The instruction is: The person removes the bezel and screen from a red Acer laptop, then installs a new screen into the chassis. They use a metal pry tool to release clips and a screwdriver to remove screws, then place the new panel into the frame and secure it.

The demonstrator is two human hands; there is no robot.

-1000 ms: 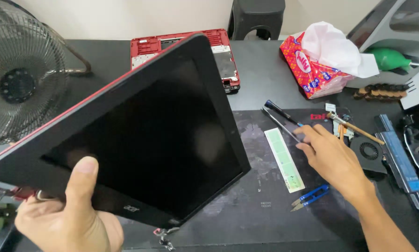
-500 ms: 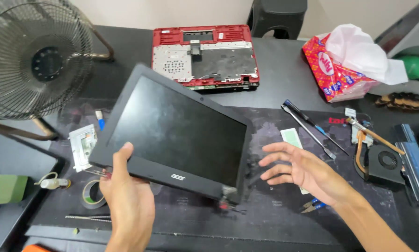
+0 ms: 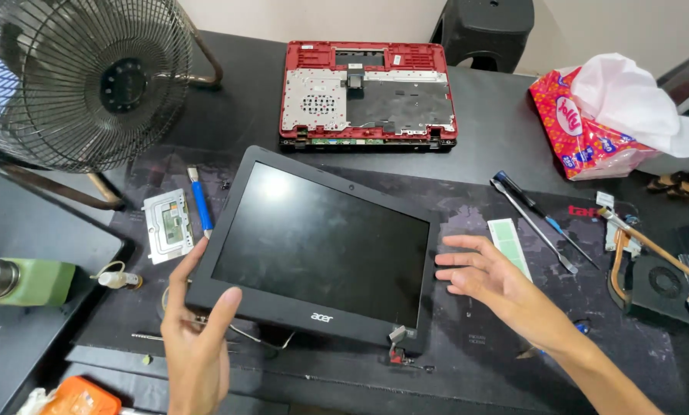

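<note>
A detached laptop screen panel (image 3: 321, 246) with a black bezel lies nearly flat on the dark work mat (image 3: 483, 353), glass up, with loose hinge cables at its lower corners. My left hand (image 3: 198, 338) grips its lower left corner, thumb on the bezel and fingers along the left edge. My right hand (image 3: 486, 280) hovers just past the panel's right edge, fingers spread, holding nothing. The red laptop base (image 3: 367, 100), opened with its insides showing, sits behind the panel.
A wire-cage fan (image 3: 83, 77) stands at the back left. A touchpad part (image 3: 164, 224) and a blue tool (image 3: 200, 204) lie left of the panel. Screwdrivers (image 3: 536, 219), a cooling fan with heat pipe (image 3: 652, 277) and a tissue pack (image 3: 598, 123) are to the right. A green bottle (image 3: 29, 280) lies far left.
The panel came down from a raised, tilted hold to nearly flat on the mat. My right hand left the tools and moved toward the panel's right edge.
</note>
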